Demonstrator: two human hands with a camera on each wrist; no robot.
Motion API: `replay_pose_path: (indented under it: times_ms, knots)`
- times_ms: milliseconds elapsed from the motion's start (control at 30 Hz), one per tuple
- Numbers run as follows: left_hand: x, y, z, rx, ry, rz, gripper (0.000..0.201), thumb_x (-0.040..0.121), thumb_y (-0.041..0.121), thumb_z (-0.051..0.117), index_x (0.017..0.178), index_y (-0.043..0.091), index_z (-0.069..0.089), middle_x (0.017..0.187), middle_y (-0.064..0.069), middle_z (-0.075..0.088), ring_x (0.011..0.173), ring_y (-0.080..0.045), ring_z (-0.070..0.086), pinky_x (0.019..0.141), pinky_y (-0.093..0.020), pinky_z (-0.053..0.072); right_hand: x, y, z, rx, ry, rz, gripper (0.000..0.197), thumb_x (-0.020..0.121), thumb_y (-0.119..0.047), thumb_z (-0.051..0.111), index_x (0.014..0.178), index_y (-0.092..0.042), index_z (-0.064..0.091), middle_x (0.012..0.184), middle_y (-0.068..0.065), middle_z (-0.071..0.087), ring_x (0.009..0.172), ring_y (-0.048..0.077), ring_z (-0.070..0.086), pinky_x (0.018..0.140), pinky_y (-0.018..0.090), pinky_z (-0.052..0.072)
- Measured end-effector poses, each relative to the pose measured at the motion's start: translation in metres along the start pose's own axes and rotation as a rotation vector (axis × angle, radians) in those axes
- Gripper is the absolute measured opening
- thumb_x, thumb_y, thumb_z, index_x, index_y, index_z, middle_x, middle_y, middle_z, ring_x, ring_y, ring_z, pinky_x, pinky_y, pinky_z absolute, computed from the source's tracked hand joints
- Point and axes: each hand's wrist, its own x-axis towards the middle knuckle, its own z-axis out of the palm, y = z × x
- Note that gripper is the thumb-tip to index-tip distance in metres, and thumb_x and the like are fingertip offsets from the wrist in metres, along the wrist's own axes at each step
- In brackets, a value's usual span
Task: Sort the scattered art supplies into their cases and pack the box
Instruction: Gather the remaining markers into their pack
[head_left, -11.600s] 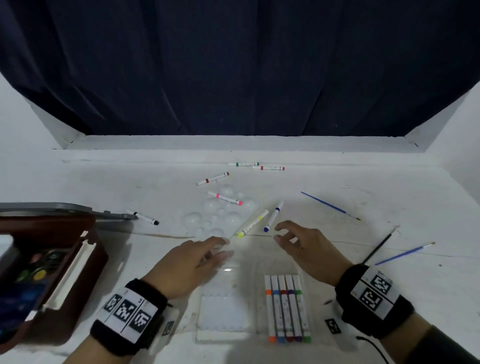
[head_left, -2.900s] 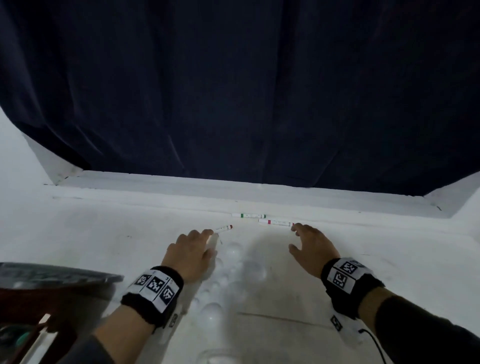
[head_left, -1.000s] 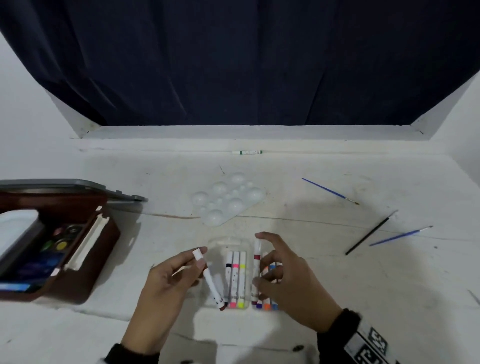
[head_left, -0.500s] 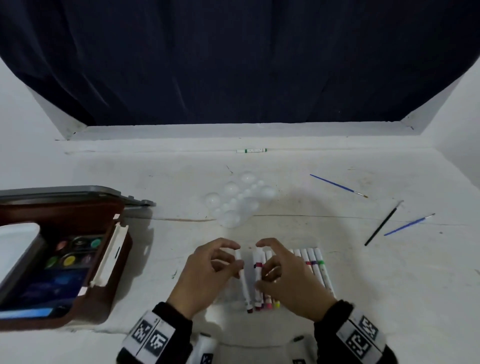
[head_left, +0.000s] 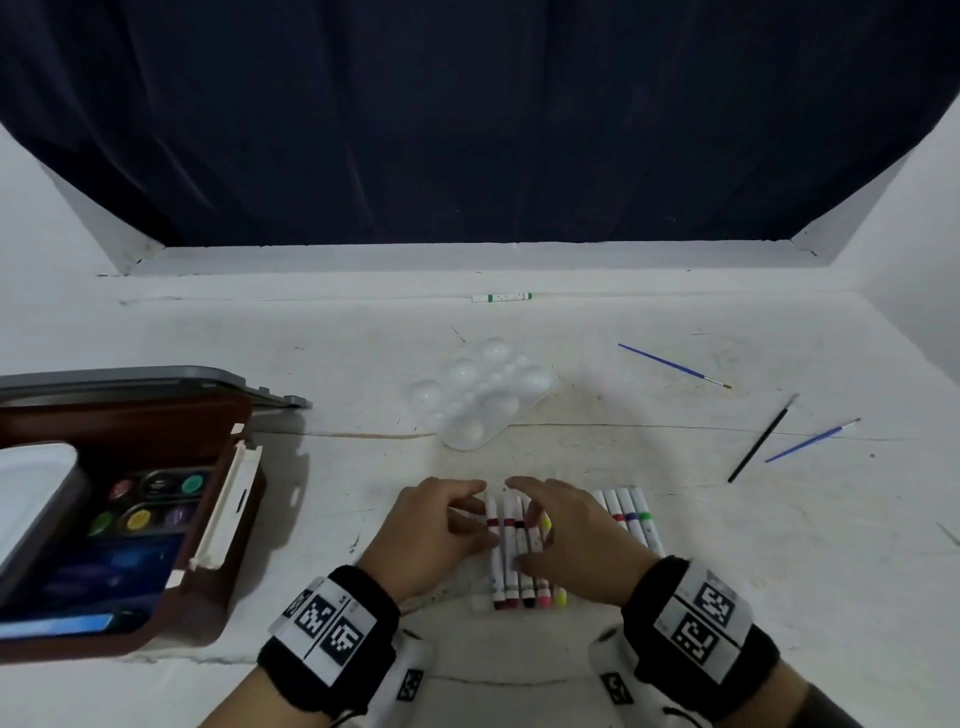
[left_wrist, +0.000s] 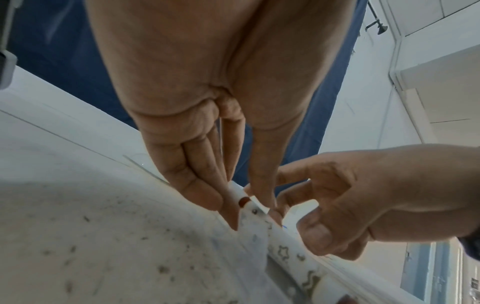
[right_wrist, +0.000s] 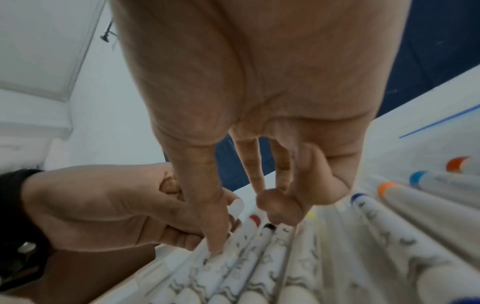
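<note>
Left hand (head_left: 434, 535) pinches the leftmost marker (head_left: 494, 551) in the row of markers (head_left: 527, 566); right hand (head_left: 574, 540) fingers (right_wrist: 215, 236) seemingly press neighbouring ones, relaxed, on the bench (head_left: 779, 571).

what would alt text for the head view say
Two hands, left hand and right hand, press markers into a row on a white table. An open paint box sits left, a white palette beyond, three brushes right, one green marker far back.
</note>
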Motion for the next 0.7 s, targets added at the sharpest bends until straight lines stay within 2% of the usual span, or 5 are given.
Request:
replay_pose_path:
  times_ms: [100, 200, 333, 533, 700]
  knots:
    - [-0.001, 0.000, -0.002, 0.047, -0.054, 0.004, 0.076, 0.068, 0.021, 0.092, 0.136, 0.019, 0.059, 0.111, 0.013, 0.069, 0.084, 0.005, 0.068, 0.080, -0.013, 0.055, 0.003, -0.002, -0.004, -0.113, -0.058, -0.027, 0.080, 0.080, -0.035, 0.075, 0.148, -0.023, 0.035, 0.127, 0.003, 0.047, 0.116, 0.022, 0.049, 0.096, 0.032, 0.044]
    - [-0.002, -0.001, -0.005, 0.179, -0.050, 0.047, 0.084, 0.064, 0.036, 0.093, 0.139, 0.025, 0.056, 0.115, 0.015, 0.065, 0.087, 0.005, 0.062, 0.076, -0.008, 0.048, 0.005, -0.004, -0.007, -0.227, -0.077, -0.064, 0.076, 0.078, -0.042, 0.076, 0.142, -0.019, 0.042, 0.125, 0.002, 0.044, 0.111, 0.022, 0.049, 0.092, 0.036, 0.046]
    - [-0.002, -0.001, -0.006, 0.380, -0.085, 0.114, 0.092, 0.065, 0.053, 0.087, 0.144, 0.027, 0.049, 0.125, 0.011, 0.056, 0.100, -0.003, 0.049, 0.092, -0.020, 0.043, 0.008, -0.005, -0.009, -0.335, -0.118, -0.088, 0.070, 0.073, -0.051, 0.077, 0.129, -0.017, 0.051, 0.124, 0.001, 0.045, 0.109, 0.022, 0.047, 0.092, 0.038, 0.045]
    - [0.003, -0.003, -0.004, 0.464, -0.126, 0.081, 0.086, 0.060, 0.061, 0.085, 0.134, 0.029, 0.057, 0.116, 0.013, 0.054, 0.107, -0.011, 0.054, 0.093, -0.032, 0.047, 0.011, -0.009, -0.013, -0.397, -0.151, -0.080, 0.074, 0.066, -0.055, 0.080, 0.124, -0.019, 0.052, 0.121, -0.002, 0.044, 0.108, 0.021, 0.047, 0.087, 0.037, 0.047]
    - [0.004, 0.006, -0.003, 0.627, -0.093, 0.077, 0.085, 0.064, 0.060, 0.083, 0.136, 0.030, 0.051, 0.128, 0.009, 0.056, 0.115, -0.015, 0.053, 0.098, -0.034, 0.041, 0.012, -0.012, -0.012, -0.437, -0.127, -0.062, 0.072, 0.063, -0.057, 0.082, 0.117, -0.020, 0.051, 0.113, -0.003, 0.044, 0.095, 0.016, 0.045, 0.074, 0.033, 0.044]
